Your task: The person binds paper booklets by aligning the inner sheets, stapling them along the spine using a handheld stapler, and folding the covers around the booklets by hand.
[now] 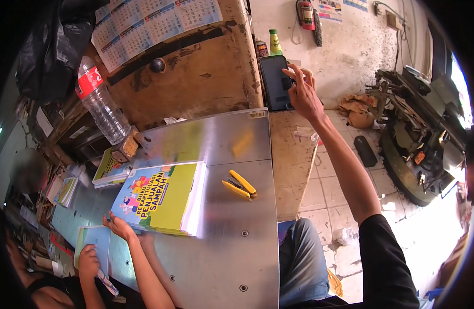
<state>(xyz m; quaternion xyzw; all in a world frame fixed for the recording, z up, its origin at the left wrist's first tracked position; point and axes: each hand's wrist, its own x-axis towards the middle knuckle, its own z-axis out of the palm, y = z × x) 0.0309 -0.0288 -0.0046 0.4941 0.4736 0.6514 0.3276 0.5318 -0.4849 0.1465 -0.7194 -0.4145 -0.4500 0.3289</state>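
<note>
My right hand [305, 92] reaches from a black sleeve to a dark smartphone [274, 80], which stands upright. Its fingers are spread and bent over the right part of the screen, with a fingertip at the glass. On the metal table, my left hand [120, 226] is open, its fingers at the near left edge of a stack of booklets [159, 198]. The top cover is blue and green and reads "Buku Rekapitulasi Penjualan Sampah". A yellow stapler [239, 185] lies right of the stack, its arms spread apart.
At lower left, a co-worker's hand [89, 261] is on a pale blue-green sheet or booklet [100, 237]. A plastic bottle [105, 113] stands on a small wooden block [126, 149]. More booklets [108, 170] lie behind. Right of the metal table [221, 257] is a machine [412, 149].
</note>
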